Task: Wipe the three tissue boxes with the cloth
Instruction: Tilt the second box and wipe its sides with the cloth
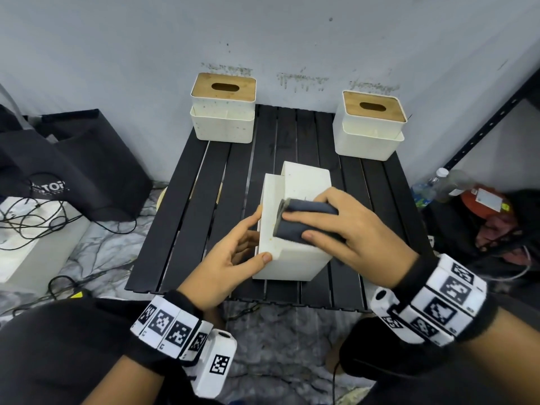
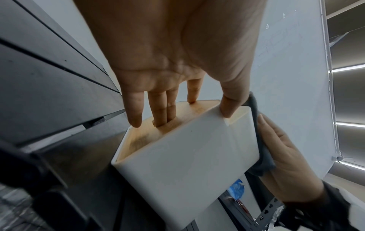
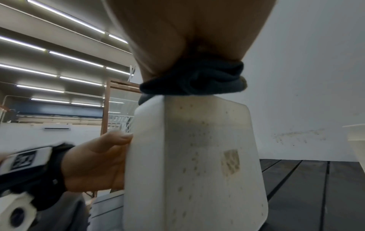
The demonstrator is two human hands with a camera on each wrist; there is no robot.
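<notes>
you get even, cool light in the head view, with soft shadows on the black slatted table (image 1: pixel 204 182) and bowed edges. in the right wrist view, ceiling light strips (image 3: pixel 59 54) glare upper left, the right hand (image 3: pixel 189 31) is dim, and the lower left corner is smeared.

your right hand (image 1: pixel 347 226) covers most of the cloth (image 1: pixel 304 217), so the box (image 1: pixel 295 258) face under your fingers is hidden. in the left wrist view your left hand's (image 2: pixel 177 62) two middle fingertips vanish inside the lid slot. in the right wrist view your right fingers are unseen beyond the cloth, and the left wristband (image 3: pixel 25 161) is blurred.
</notes>
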